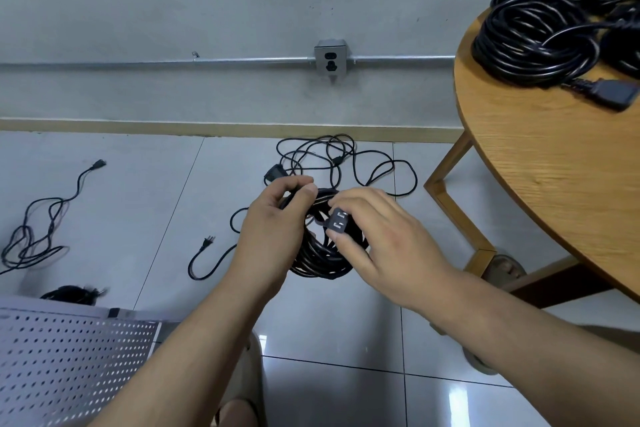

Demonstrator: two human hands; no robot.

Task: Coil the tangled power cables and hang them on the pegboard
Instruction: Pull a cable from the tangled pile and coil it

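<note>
The coiled black power cable (322, 256) hangs as a long oval from the left hand (273, 229). Its long axis runs down and toward the person from the curled fingers and thumb clasping its top. Just right of that grip, the right hand (381, 239) pinches the cable's black rectangular plug (338, 221) between thumb and fingertips (slotted face turned up toward the camera).

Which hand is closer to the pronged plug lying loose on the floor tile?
Left. The left hand, gripping the cable coil, is just right of the floor plug; the right hand, pinching the connector, is farther right, beyond the coil.
</note>
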